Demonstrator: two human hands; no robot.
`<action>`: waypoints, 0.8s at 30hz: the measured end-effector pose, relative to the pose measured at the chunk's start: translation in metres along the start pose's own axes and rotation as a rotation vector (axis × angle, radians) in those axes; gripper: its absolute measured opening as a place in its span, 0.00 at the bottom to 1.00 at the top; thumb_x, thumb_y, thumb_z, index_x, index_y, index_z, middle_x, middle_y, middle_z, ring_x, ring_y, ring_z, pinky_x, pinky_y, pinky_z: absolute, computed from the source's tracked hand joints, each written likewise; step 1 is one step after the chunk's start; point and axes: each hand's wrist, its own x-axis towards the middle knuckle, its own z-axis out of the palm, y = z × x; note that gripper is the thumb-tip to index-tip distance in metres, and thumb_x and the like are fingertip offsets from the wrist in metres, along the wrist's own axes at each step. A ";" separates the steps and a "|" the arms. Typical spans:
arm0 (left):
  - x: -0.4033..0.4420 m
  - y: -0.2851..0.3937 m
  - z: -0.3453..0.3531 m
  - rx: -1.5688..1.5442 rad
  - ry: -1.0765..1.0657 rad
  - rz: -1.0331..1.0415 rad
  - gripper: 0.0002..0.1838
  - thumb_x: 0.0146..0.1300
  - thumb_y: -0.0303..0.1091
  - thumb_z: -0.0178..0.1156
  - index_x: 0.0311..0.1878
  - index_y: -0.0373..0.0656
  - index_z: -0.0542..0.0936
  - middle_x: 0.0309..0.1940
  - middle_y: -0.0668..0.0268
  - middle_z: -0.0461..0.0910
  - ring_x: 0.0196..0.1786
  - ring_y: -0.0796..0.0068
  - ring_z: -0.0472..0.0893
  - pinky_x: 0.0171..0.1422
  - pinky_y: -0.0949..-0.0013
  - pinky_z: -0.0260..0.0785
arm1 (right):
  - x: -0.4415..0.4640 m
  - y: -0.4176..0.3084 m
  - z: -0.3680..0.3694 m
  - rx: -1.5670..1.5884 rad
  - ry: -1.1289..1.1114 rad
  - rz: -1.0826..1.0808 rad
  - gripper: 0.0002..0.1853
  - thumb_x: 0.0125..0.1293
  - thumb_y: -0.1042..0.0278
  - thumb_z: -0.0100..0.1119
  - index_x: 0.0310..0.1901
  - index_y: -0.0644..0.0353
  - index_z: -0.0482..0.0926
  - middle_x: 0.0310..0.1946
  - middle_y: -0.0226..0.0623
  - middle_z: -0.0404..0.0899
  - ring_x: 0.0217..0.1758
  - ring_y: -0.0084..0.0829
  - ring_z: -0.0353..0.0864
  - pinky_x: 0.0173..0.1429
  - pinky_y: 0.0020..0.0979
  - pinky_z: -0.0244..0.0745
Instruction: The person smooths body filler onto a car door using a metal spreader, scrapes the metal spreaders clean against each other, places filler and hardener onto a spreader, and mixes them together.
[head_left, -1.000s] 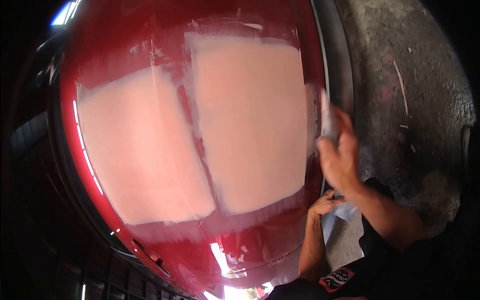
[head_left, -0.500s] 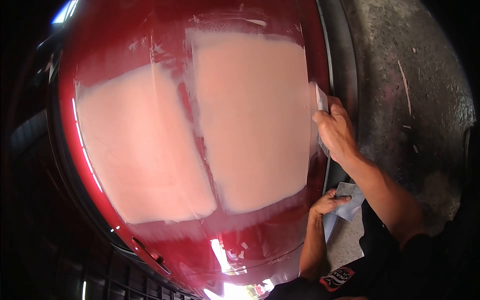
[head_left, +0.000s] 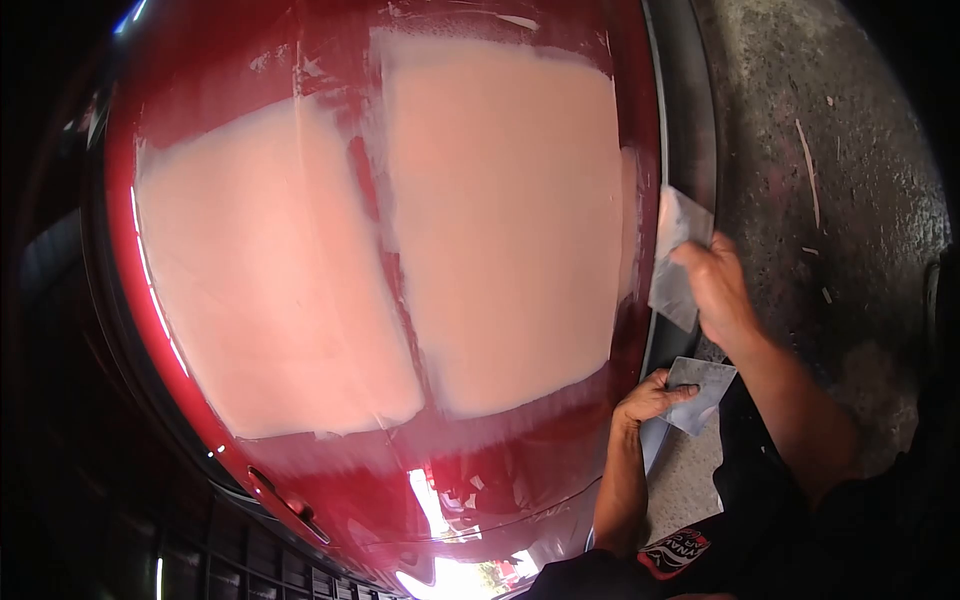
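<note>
My right hand (head_left: pixel 717 292) grips a wide, flat, greyish filler spreader (head_left: pixel 683 262), thumb across its face and pale pink residue near the top. It is held beside the red car panel (head_left: pixel 510 440), over the dark trim at the panel's edge. Below it, my left hand (head_left: pixel 648 398) pinches a smaller square grey spreader (head_left: pixel 703 392), its thumb on top. Pale pink filler covers the panel in two big patches, a left patch (head_left: pixel 250 270) and a right patch (head_left: pixel 505 220). A thin smear (head_left: pixel 629 220) lies along the right patch's outer edge.
Black trim (head_left: pixel 684 100) borders the panel on the right. Past it lies a stained concrete floor (head_left: pixel 780 150) with pale streaks. A door handle (head_left: pixel 287 508) sits at the lower left. Bright reflections show on the paint near the bottom.
My right hand and its spreader have moved off the panel's edge, rightward and down, and the spreader's face is now turned up. The left hand stays nearly in place. The view has shifted slightly.
</note>
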 end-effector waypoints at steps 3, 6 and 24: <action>0.000 -0.002 0.001 -0.008 0.010 -0.020 0.12 0.60 0.35 0.67 0.44 0.41 0.82 0.35 0.78 0.79 0.39 0.86 0.73 0.47 0.77 0.67 | 0.002 0.024 0.008 -0.142 -0.039 -0.027 0.18 0.56 0.71 0.50 0.49 0.66 0.75 0.40 0.36 0.77 0.44 0.27 0.74 0.51 0.29 0.68; 0.000 -0.005 -0.002 0.007 0.014 -0.014 0.12 0.59 0.35 0.67 0.44 0.41 0.82 0.35 0.79 0.79 0.38 0.87 0.73 0.47 0.77 0.67 | 0.003 0.024 0.020 -0.256 0.009 -0.036 0.21 0.57 0.70 0.50 0.53 0.67 0.72 0.48 0.44 0.73 0.50 0.33 0.74 0.55 0.32 0.67; 0.001 -0.003 0.001 -0.031 0.014 -0.017 0.12 0.59 0.31 0.66 0.46 0.39 0.81 0.36 0.77 0.79 0.40 0.85 0.73 0.48 0.77 0.67 | 0.017 0.008 0.005 -0.265 -0.018 0.073 0.22 0.54 0.72 0.49 0.52 0.67 0.73 0.40 0.40 0.76 0.41 0.29 0.75 0.48 0.30 0.70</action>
